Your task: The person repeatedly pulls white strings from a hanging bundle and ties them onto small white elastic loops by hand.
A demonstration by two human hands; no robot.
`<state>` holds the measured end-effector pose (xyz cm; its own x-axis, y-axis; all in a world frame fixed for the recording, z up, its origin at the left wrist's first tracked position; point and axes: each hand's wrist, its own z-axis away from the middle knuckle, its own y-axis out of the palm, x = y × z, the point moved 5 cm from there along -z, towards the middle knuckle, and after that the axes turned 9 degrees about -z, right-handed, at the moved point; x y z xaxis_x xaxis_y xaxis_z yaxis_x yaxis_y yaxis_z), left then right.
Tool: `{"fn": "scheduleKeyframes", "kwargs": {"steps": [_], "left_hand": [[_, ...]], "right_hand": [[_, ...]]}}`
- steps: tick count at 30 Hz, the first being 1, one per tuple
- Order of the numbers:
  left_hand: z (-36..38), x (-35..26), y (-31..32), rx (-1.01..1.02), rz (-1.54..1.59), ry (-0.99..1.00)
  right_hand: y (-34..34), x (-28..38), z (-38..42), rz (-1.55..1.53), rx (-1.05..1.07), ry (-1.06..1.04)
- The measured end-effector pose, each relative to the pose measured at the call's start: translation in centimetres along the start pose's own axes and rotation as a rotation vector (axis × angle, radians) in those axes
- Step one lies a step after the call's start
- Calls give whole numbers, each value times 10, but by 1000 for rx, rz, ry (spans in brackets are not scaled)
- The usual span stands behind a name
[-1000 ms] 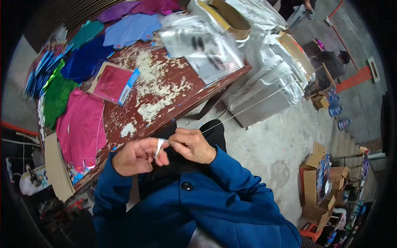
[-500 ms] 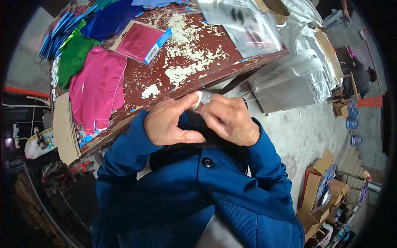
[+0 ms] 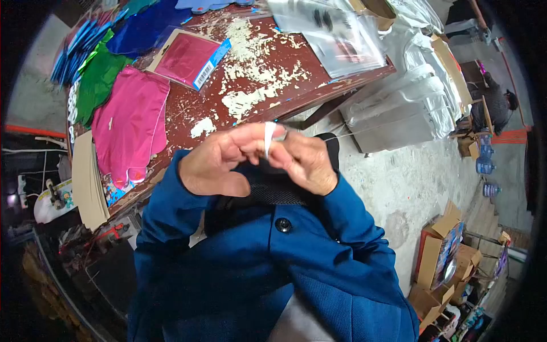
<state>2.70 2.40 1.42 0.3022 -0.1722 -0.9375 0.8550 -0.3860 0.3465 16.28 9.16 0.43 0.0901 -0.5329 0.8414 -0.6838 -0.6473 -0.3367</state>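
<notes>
My left grip (image 3: pixel 219 157) stands spread, thumb well apart, a white band (image 3: pixel 268 139) across its fingertips; whether it loops right round I can't make out. My right grip (image 3: pixel 312 162), fingers bent, is just beside the band, too blurred to show what it pinches. A careless tug could slip the band off. Further left, pink cloth (image 3: pixel 130 122) lies on the table (image 3: pixel 196 100), where my left sleeve (image 3: pixel 162 196) could drag it.

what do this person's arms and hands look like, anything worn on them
The left hand and right hand wear no gloves. Both arms are in long, creased, plain blue sleeves reaching about the wrists, part of a matching blue jacket with a round dark button.
</notes>
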Motion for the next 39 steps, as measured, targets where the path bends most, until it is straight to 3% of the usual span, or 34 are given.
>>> {"fn": "scheduleKeyframes", "kwargs": {"steps": [4,5,9,15,19,25,29,30,34,35,39], "left_hand": [[1,-16,2,-310,-548,256],[3,-18,4,-303,-549,257],[12,-13,7,-95,-998,-210],[11,-4,9,234,-490,-230],[10,-17,0,-88,-193,112],[9,-17,3,-293,-739,91],[8,-6,6,69,-886,-168],[9,-6,4,64,-882,-175],[12,-1,1,176,-182,-170],[11,2,2,171,-178,-172],[3,-4,1,-212,-256,140]], "right_hand": [[19,8,8,10,160,-93],[17,12,7,42,189,-110],[-5,38,-10,128,188,-117],[-12,19,-10,-25,133,-37],[4,10,2,-116,53,-1],[12,27,1,-109,171,-89],[-11,37,-11,178,236,-100],[-11,34,-10,170,240,-98],[-13,4,-4,-59,51,66],[-10,3,-2,-63,55,69],[16,9,11,-124,114,-10]]}}
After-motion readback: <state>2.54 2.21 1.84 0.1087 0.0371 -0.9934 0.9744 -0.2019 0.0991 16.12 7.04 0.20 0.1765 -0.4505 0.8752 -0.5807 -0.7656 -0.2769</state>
